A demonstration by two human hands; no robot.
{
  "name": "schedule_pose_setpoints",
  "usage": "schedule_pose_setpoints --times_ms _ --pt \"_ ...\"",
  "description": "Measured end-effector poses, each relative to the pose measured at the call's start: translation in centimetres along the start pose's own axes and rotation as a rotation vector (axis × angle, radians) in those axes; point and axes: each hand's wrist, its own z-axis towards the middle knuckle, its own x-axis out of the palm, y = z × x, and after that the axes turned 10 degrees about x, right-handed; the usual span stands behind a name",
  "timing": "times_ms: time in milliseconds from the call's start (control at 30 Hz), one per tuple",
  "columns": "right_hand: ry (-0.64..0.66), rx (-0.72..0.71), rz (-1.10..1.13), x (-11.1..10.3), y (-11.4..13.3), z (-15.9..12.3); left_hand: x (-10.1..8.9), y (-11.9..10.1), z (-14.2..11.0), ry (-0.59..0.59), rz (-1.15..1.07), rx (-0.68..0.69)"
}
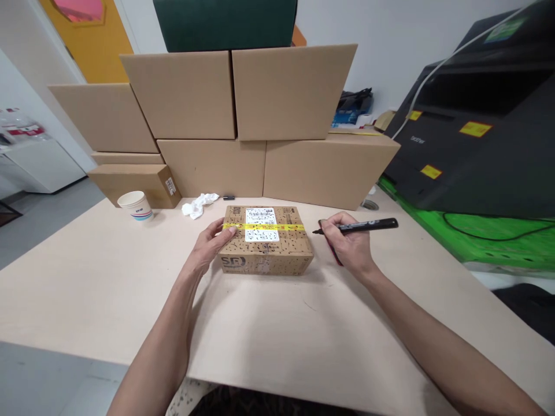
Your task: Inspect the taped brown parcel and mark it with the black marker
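Observation:
A small cardboard box (288, 245) sits on the table, its top covered in black marks. A white label (262, 231) and a strip of yellow tape (291, 227) lie across that top. My left hand (212, 244) grips the box's left side, thumb resting on the upper face. Just right of the box, my right hand (350, 242) is closed around a black marker (368, 225), its tip uncapped and pointing left, apart from the box. A thin red-edged object (335, 255) shows under that hand; its kind is unclear. Behind the box lies a black cap (229, 197).
Large cardboard boxes (208, 167) are stacked along the back. A paper cup (136, 205) and crumpled tissue (200, 205) stand at the left rear. A black printer (472, 138) rises at the right above a green surface (489, 237). The table (269, 329) extends toward me.

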Motion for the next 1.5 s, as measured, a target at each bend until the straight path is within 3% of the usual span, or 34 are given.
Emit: schedule_pose_setpoints --times_ms 233,600,900,1133,1233,1333,1500 --pt "0.005 0.042 0.007 -1.8 -0.2 -2.0 0.2 -0.2 -0.1 -0.006 -0.001 -0.002" --pt "0.187 -0.028 -0.017 1.1 2.0 -1.2 0.2 -0.3 0.0 -0.004 0.000 0.000" --pt "0.214 -0.018 -0.046 0.0 1.7 -1.4 0.3 -0.3 -0.1 0.007 0.004 0.005" --pt "0.010 0.018 -0.159 -1.8 0.0 -2.3 0.1 0.2 0.1 0.001 0.002 0.006" --pt "0.123 -0.087 -0.362 -3.6 -2.3 -3.5 0.2 0.2 0.0 0.002 -0.001 0.008" --pt "0.365 -0.217 -0.598 -4.7 -4.8 -4.7 0.3 0.0 0.0 -0.004 0.002 0.007" --pt "0.550 -0.281 -0.859 -4.2 -6.6 -5.6 0.4 -0.2 -0.1 -0.010 -0.004 0.010"
